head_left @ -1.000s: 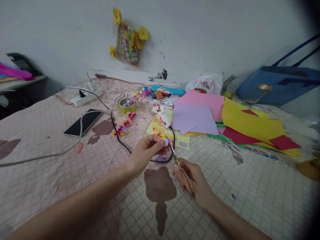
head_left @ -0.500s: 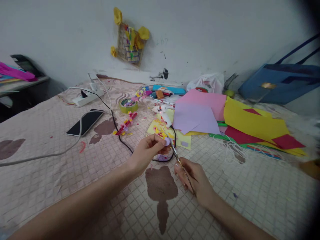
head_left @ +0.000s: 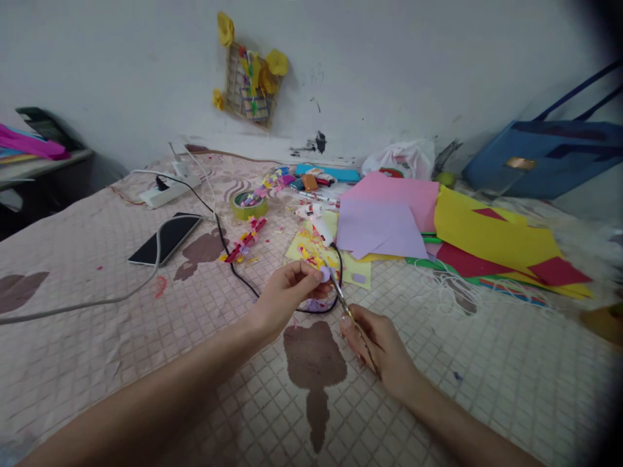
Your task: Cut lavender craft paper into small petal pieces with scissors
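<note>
Between the thumb and fingers of my left hand (head_left: 292, 288) is a small purple paper piece (head_left: 325, 274). My right hand (head_left: 377, 340) is closed round a pair of scissors (head_left: 346, 308), whose blades point up and left and reach the edge of the purple piece. Just beyond both hands, yellow and red paper scraps (head_left: 311, 251) lie on a pale yellow sheet, beside a white glue gun (head_left: 322, 231) with a black cord. A few purple scraps (head_left: 315, 305) show below my left fingers.
Purple (head_left: 379, 227), pink and yellow sheets (head_left: 491, 233) lie at the right, with white string (head_left: 452, 292) before them. Leftward are a green tape roll (head_left: 249, 205), a decorated red strip (head_left: 244, 241), a phone (head_left: 165, 239) and a power strip (head_left: 170, 191). A blue bag (head_left: 545, 159) stands back right.
The view has shifted very slightly. Both hands keep nearly the same pose, with the scissors still at the purple piece.
</note>
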Tool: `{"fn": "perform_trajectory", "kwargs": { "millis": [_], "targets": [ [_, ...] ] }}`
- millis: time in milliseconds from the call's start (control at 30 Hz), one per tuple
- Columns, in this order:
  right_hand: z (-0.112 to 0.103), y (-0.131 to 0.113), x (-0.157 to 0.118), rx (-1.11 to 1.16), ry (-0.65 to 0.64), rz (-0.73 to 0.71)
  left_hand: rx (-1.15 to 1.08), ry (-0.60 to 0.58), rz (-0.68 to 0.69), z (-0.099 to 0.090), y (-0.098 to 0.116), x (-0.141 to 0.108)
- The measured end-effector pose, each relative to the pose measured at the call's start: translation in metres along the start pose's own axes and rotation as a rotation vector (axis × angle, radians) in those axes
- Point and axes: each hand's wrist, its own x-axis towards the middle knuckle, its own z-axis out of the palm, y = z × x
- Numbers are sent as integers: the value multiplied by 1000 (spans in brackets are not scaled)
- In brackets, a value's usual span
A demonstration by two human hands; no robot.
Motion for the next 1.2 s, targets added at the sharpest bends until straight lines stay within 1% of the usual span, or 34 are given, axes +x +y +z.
{"fn": "perform_trajectory", "kwargs": {
  "millis": [267,533,867,1200],
  "targets": [
    [-1,-3,-3,-17,2,-5,-3,-20,0,-2,1,1],
    [0,-3,-3,-47,5,-2,25,-66,-6,-7,1,5],
    [2,2,-4,-80,10,18,95,-164,-8,-15,5,10],
    [2,-1,-2,-101,9,4,187,-228,-15,-23,12,15]
  ]
}}
